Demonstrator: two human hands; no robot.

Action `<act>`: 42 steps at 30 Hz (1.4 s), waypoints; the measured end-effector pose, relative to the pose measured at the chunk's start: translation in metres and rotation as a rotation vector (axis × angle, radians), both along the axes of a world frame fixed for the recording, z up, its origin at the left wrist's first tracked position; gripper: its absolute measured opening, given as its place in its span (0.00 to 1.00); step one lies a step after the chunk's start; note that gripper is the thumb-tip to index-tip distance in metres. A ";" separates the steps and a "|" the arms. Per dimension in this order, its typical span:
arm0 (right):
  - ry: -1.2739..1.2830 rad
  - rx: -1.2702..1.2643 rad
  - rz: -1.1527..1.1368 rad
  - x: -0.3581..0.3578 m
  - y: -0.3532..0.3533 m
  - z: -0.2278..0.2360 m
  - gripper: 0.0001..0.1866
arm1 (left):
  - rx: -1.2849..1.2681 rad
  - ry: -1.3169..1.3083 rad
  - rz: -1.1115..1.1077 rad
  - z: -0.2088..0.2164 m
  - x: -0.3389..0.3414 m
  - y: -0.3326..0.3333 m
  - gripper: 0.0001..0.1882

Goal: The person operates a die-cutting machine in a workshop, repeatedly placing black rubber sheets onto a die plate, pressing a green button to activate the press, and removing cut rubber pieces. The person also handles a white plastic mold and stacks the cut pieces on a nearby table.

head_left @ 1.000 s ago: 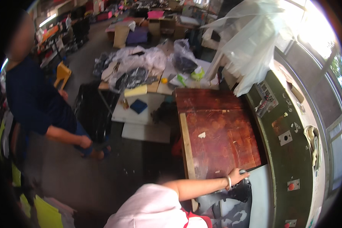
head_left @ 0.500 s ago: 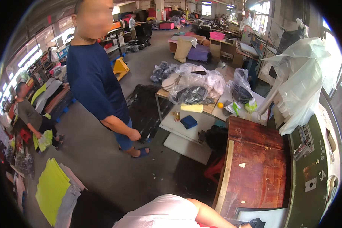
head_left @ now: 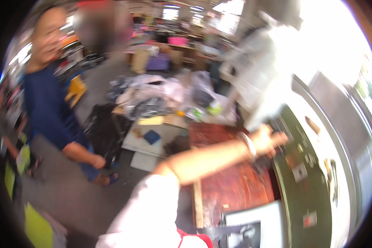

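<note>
the left hand (head_left: pixel 265 141) hangs at three o'clock near the green machine (head_left: pixel 308 188); blur hides whether it pinches anything. right hand out of view. red board (head_left: pixel 235 188) lies toward four o'clock. slow, steady fingers seem best here.

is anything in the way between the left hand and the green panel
Nothing visible stands between the left hand and the green panel: the hand overlaps the panel's near edge in this view. Blur hides whether they touch.
</note>
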State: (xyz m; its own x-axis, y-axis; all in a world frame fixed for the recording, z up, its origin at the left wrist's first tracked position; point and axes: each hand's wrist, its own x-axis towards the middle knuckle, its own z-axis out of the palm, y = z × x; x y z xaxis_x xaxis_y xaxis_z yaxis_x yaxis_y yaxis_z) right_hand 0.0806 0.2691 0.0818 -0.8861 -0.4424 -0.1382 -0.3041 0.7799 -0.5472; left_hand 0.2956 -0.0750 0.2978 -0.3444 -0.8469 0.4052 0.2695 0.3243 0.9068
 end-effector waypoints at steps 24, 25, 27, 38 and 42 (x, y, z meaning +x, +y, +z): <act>0.646 0.311 -0.481 0.029 0.225 -0.033 0.18 | -1.110 -1.286 -0.134 -0.302 0.003 0.037 0.18; 0.631 0.256 -0.472 0.027 0.216 -0.035 0.18 | -1.155 -1.335 -0.043 -0.299 0.003 0.052 0.20; 0.610 0.172 -0.424 0.025 0.198 -0.038 0.18 | -0.946 -0.984 -0.096 -0.298 0.003 0.099 0.32; 0.500 -0.097 -0.297 0.036 0.159 -0.013 0.17 | 0.092 -0.621 -0.280 -0.269 0.043 0.228 0.30; 0.536 -0.312 -0.170 0.050 0.170 0.021 0.18 | 0.160 -0.404 -0.373 -0.250 0.149 0.235 0.23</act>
